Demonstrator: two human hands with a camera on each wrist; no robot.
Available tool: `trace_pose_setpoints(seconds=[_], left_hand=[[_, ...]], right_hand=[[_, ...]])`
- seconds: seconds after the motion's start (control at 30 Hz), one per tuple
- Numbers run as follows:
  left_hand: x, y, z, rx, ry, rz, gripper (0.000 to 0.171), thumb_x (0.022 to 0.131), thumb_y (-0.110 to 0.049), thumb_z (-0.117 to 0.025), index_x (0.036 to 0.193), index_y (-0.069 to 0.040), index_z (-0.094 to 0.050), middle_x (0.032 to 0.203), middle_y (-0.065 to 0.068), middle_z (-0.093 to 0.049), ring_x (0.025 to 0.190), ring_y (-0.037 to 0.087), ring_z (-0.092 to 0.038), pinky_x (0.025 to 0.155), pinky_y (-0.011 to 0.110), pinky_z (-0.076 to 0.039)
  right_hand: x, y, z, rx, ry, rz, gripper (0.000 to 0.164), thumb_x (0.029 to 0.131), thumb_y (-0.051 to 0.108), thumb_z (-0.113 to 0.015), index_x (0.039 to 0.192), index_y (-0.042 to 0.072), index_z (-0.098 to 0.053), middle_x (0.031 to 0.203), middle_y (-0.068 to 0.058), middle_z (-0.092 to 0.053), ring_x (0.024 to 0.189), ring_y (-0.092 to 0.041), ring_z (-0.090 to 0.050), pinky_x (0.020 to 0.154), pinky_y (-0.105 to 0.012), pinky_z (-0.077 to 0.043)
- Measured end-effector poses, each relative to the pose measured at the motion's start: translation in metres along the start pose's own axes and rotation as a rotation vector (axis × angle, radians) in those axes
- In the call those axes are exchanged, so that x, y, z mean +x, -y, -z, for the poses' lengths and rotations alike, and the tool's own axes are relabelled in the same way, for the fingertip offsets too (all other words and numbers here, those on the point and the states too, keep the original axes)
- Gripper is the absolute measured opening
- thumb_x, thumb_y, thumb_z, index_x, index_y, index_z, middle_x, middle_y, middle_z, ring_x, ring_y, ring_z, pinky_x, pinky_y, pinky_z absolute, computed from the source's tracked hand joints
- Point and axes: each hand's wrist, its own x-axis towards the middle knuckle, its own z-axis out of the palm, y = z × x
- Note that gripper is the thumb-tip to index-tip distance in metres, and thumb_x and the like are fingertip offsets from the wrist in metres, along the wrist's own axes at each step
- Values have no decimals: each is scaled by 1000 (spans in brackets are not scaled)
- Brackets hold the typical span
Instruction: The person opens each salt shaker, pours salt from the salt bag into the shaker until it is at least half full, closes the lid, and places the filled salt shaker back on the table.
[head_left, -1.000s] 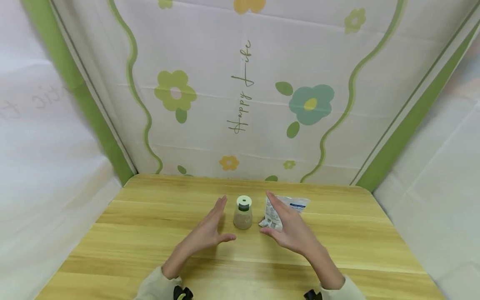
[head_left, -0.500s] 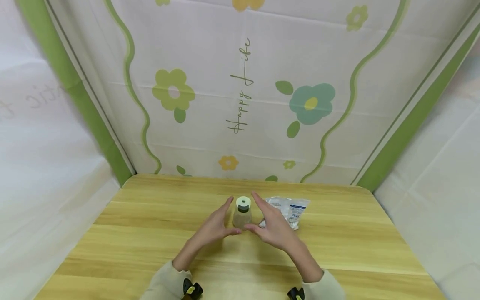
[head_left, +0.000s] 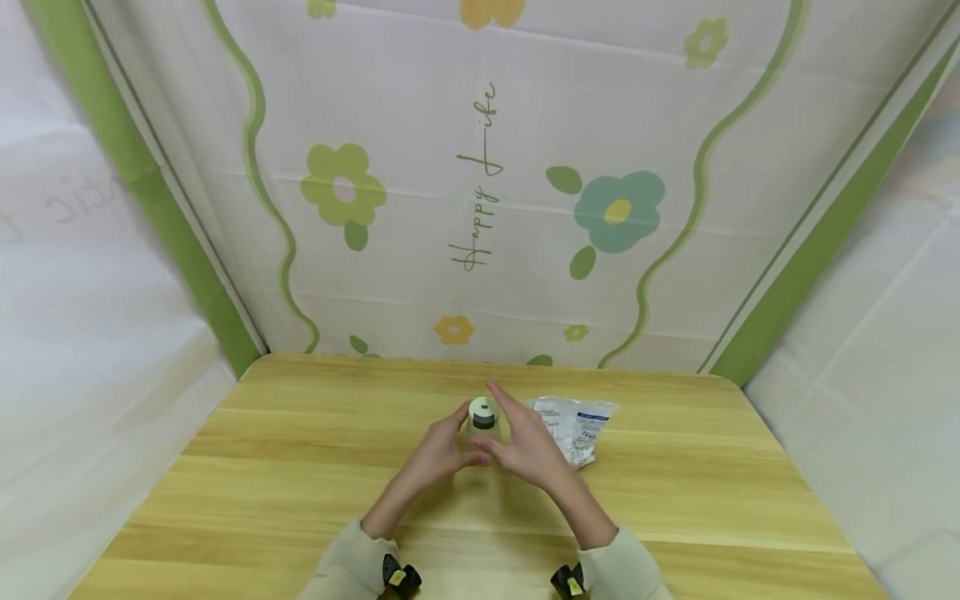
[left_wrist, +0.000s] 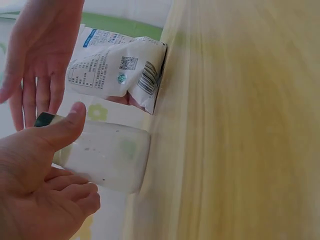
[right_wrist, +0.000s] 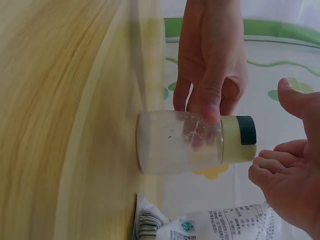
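A clear seasoning bottle (head_left: pixel 483 410) stands upright on the wooden table, its cream cap (right_wrist: pixel 232 150) bearing a dark green tab (right_wrist: pixel 247 130). My left hand (head_left: pixel 435 452) holds the bottle near its top, thumb on the near side and fingers behind. In the right wrist view, the left hand (right_wrist: pixel 212 60) shows its thumb lying on the bottle's upper wall. Close to the cap is my right hand (head_left: pixel 529 447), thumb spread from its fingers; the right wrist view shows it apart from the cap. Little can be seen inside the bottle.
Just right of the bottle, a crumpled white printed packet (head_left: pixel 576 429) stands on the wooden table (head_left: pixel 712 492). Behind the table hangs a flowered white curtain (head_left: pixel 420 250), with more white cloth at both sides.
Both hands have moved inward to the bottle from either side. My left hand has taken hold of it, and the right has come off the front of the packet toward the cap.
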Motion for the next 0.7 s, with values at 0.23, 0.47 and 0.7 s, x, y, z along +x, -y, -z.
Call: trace_pose_setpoints(seconds=[0.23, 0.47, 0.7], left_hand=[[5, 4, -5, -28, -29, -21, 72, 81, -17, -82, 143, -3, -49, 140, 17, -59, 132, 38, -54, 109, 55, -43], [7, 2, -4, -53, -59, -23, 43, 85, -8, -78, 124, -1, -63, 121, 17, -70, 117, 33, -65, 99, 46, -53], [8, 0, -5, -62, -50, -26, 37, 83, -8, -79, 118, -3, -66, 118, 14, -72, 115, 29, -67, 96, 40, -55]], right_hand=[[6, -2, -9, 23, -40, -30, 84, 84, 26, -80, 152, 2, -37, 154, -17, -42, 140, -39, -45, 114, -52, -38], [10, -7, -18, 33, -89, -45, 73, 85, 23, -79, 145, -3, -45, 144, -24, -53, 132, -40, -53, 108, -52, -45], [9, -11, -27, 128, -168, -109, 65, 80, 15, -83, 136, -2, -56, 132, -23, -63, 119, -37, -63, 95, -48, -54]])
